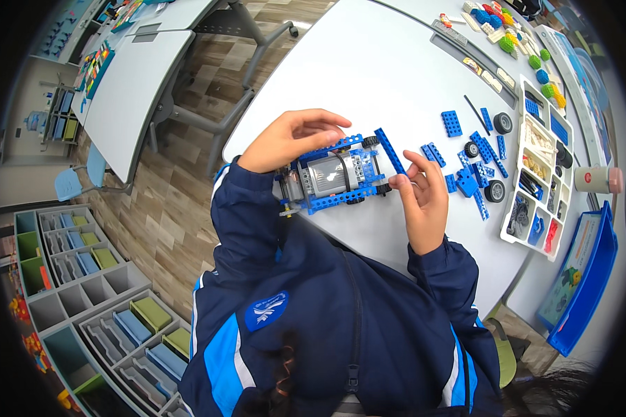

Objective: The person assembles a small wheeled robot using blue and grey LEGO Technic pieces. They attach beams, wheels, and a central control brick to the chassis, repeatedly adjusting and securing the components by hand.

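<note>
A toy vehicle (330,175) built of blue studded beams, with a grey-and-clear box in its middle and small black wheels, is on the white table in front of me. My left hand (295,137) curls over its far side, the thumb along a blue beam there. A long blue beam (391,151) lies crosswise at the vehicle's right end; whether it is attached I cannot tell. Its near end is between the thumb and fingers of my right hand (424,198).
Loose blue bricks and plates (468,179) and black-tyred wheels (494,191) lie to the right. Beyond them are a white sorting tray (509,226), a lidded cup (595,180) and a blue bin (591,299). Coloured bricks (506,44) sit at the far right; a grey shelf unit (94,306) stands left.
</note>
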A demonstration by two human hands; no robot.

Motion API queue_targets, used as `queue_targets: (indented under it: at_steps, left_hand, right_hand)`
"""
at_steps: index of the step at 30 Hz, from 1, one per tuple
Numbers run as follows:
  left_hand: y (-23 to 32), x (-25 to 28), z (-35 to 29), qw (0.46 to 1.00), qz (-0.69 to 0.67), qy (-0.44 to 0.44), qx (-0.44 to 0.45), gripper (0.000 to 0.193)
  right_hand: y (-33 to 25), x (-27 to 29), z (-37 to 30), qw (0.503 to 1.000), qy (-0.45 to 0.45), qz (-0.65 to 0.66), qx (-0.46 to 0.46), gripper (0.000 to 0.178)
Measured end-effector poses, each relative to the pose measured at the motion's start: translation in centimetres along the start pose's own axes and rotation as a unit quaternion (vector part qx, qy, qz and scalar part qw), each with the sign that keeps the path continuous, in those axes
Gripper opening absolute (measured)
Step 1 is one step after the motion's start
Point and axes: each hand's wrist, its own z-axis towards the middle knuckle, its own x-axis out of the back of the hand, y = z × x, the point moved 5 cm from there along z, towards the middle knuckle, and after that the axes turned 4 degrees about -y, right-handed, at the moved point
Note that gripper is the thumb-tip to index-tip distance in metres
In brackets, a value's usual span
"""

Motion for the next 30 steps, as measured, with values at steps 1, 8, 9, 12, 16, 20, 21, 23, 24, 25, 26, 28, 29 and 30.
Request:
queue_targets:
  at_steps: [1, 8, 9, 12, 16, 20, 21, 23, 24, 25, 26, 28, 29, 30]
  left_hand:
    - [-0.2, 0.6, -0.4, 1.000, 0.022, 0.014, 0.000, 0.034]
    - [-3.6, 2.0, -4.3, 0.999, 0.000, 0.004, -0.045, 0.043]
    - [-4.0, 1.7, -4.7, 0.998, 0.003, 0.017, -0.063, 0.044]
    - [-4.9, 0.7, -6.0, 0.996, -0.021, 0.064, -0.058, 0.041]
    - [-5.1, -1.0, -6.7, 0.988, -0.097, 0.116, -0.022, 0.034]
    - [-4.8, -3.6, -6.4, 0.975, -0.155, 0.162, -0.011, 0.032]
    - [-4.7, -4.4, -6.1, 0.979, -0.122, 0.166, -0.012, 0.032]
    - [-4.5, -6.1, -5.5, 0.975, -0.129, 0.178, -0.030, 0.032]
    - [-4.5, -6.6, -5.2, 0.975, -0.129, 0.179, -0.029, 0.032]
    - [-4.4, -7.0, -5.0, 0.975, -0.129, 0.176, -0.031, 0.032]
    - [-4.3, -7.3, -4.6, 0.976, -0.129, 0.174, -0.032, 0.032]
    - [-4.0, -7.1, -4.3, 0.981, -0.112, 0.156, -0.033, 0.033]
    - [-3.6, -6.8, -4.0, 0.982, -0.100, 0.152, -0.043, 0.033]
    - [-3.2, -6.4, -3.7, 0.983, -0.088, 0.150, -0.052, 0.033]
  right_hand:
    - [0.2, 0.1, 0.0, 0.999, -0.024, -0.027, -0.020, 0.031]
    - [0.9, -0.4, -1.3, 0.985, -0.102, 0.027, -0.133, 0.020]
    - [0.9, -0.7, -1.5, 0.985, -0.103, 0.017, -0.140, 0.019]
    - [0.5, -1.1, -1.6, 0.986, -0.089, 0.004, -0.143, 0.019]
    - [0.0, -0.7, -1.1, 0.989, -0.072, 0.025, -0.123, 0.020]
    - [0.0, 0.1, -0.4, 0.997, -0.023, 0.009, -0.069, 0.022]
    - [0.0, 0.3, 0.0, 0.999, -0.014, -0.001, -0.050, 0.021]
    - [-0.1, 1.3, 0.7, 0.998, 0.015, -0.049, -0.023, 0.019]
    - [-0.2, 2.0, 1.1, 0.996, 0.035, -0.075, -0.025, 0.017]
    - [-0.6, 3.4, 1.3, 0.991, 0.058, -0.115, -0.022, 0.014]
    - [-1.3, 4.6, 1.6, 0.983, 0.091, -0.159, -0.010, 0.017]
    - [-2.5, 6.7, 1.7, 0.970, 0.162, -0.181, 0.003, 0.021]
    - [-3.0, 7.3, 1.7, 0.971, 0.174, -0.165, 0.017, 0.021]
    - [-3.6, 7.3, 1.7, 0.969, 0.164, -0.181, 0.030, 0.019]
